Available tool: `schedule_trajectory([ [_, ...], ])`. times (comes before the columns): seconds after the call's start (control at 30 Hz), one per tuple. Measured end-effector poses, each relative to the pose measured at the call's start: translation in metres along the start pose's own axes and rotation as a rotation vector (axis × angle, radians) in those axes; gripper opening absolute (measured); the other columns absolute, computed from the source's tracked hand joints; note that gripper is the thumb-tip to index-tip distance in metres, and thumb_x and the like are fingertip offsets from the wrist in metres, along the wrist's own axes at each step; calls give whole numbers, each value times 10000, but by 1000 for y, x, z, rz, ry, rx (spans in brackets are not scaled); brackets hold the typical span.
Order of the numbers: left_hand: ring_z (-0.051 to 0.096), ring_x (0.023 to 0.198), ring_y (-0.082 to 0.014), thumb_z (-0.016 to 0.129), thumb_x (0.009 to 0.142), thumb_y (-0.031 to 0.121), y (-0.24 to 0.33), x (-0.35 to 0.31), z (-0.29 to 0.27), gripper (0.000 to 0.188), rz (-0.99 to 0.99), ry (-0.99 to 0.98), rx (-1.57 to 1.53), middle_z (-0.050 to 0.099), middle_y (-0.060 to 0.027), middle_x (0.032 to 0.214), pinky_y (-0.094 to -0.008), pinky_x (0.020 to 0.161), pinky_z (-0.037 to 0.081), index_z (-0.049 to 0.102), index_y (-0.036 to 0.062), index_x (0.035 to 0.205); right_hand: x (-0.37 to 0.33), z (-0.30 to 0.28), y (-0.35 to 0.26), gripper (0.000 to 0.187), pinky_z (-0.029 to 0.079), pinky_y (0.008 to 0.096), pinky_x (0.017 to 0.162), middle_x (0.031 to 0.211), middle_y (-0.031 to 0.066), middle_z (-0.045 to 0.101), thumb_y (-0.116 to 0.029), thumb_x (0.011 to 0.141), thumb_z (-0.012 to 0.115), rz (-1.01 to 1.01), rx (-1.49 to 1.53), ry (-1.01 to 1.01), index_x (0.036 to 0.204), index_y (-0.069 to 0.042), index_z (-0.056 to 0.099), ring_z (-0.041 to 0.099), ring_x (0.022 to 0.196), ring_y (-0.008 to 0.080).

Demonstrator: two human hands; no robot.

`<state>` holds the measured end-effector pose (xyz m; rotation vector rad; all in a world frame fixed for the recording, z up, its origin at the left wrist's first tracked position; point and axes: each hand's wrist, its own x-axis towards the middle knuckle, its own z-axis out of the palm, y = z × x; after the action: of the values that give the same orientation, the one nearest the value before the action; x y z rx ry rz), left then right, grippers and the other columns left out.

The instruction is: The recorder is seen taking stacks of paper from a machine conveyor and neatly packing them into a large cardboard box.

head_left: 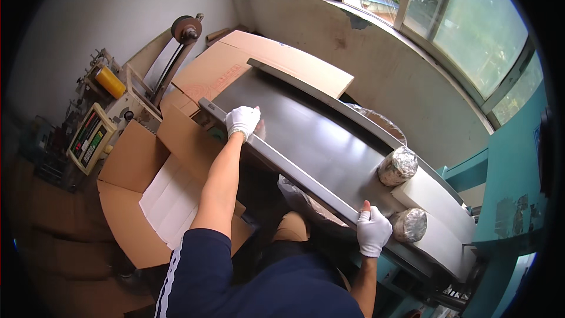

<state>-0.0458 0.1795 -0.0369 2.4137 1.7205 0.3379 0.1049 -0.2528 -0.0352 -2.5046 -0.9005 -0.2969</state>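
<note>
A dark, shiny conveyor table (294, 121) with raised metal side rails slants across the view, its right end lower. My left hand (242, 121), in a white glove with bare fingertips, is closed over the near rail (282, 164) toward its left end. Farther right on that same rail is my right hand (374, 229), also gloved, with the thumb up and the fingers curled. Just beyond it stands a cylinder wrapped in clear, shiny film (409, 225). A second wrapped cylinder (398, 166) is nearer the far rail. White strips (438, 203) lie at the right end.
An open cardboard box (129, 218) with white sheets (173, 200) inside stands at my left. Flattened cardboard (259, 53) lies behind the table. A scale display (91, 138) and a machine with a yellow tape roll (110, 82) are far left. Teal machinery (509, 171) borders the right.
</note>
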Motion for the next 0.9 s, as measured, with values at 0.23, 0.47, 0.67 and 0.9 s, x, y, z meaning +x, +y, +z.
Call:
schedule_trajectory([
  [0.23, 718, 744, -263, 438, 971, 469, 4, -15, -26, 514, -14, -81, -31, 723, -33, 681, -384, 729, 547, 775, 159, 737, -2, -1, 0, 440, 429, 487, 493, 575, 162, 586, -371, 984, 579, -3, 21, -25, 635, -104, 579, 578, 523, 392],
  [0.47, 721, 772, -287, 452, 953, 481, -8, -6, -3, 487, 2, 79, 34, 729, -54, 710, -403, 749, 550, 785, 160, 799, -3, -5, -4, 434, 443, 481, 504, 576, 151, 593, -386, 983, 578, 18, 36, -39, 646, -113, 592, 593, 533, 381],
  [0.67, 722, 740, -218, 501, 938, 507, -5, -8, -17, 454, -41, -44, -130, 734, 5, 685, -350, 744, 546, 795, 187, 806, 4, -7, -4, 402, 445, 471, 486, 570, 157, 586, -365, 967, 610, -10, 74, -21, 645, -125, 589, 597, 524, 375],
  [0.9, 725, 727, -205, 522, 932, 500, -6, -4, -11, 431, -41, -34, -130, 736, -16, 684, -345, 740, 545, 794, 183, 829, 1, -6, -3, 339, 461, 442, 509, 609, 135, 623, -348, 977, 612, 21, 137, -43, 707, -147, 657, 620, 550, 347],
])
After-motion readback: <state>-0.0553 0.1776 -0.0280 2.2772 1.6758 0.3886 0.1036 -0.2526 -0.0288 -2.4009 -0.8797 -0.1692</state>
